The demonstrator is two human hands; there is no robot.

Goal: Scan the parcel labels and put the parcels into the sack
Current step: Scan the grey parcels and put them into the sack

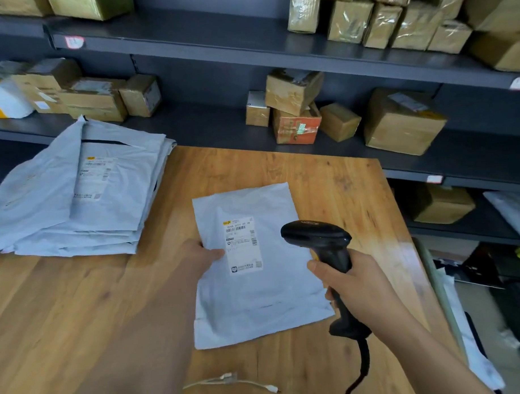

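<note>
The fingers of my left hand were hidden beneath the pale grey plastic mailer parcel. Only the thumb showed, lying on top of its left edge just beside the white printed shipping label. The small print on that label was too fine to read. The black cord of the black pistol-shaped barcode scanner ran off the bottom of the view, and both my forearms were cut off there too. Past the right edge of the table lay white and dark shapes, too blurred for me to tell what they were.

My left hand pinched the parcel, thumb above and fingers below. The parcel lay label up in the middle of the brown wooden table. My right hand was wrapped tight round the scanner's handle, with the scanner's head above the parcel's right side, pointing toward the label. Whether a finger pressed the trigger I could not tell.

A stack of similar grey mailers sat at the table's far left corner, well apart from the parcel. A thin white cable lay loose near the front edge. Behind the table, dark metal shelves held brown taped cardboard boxes.
</note>
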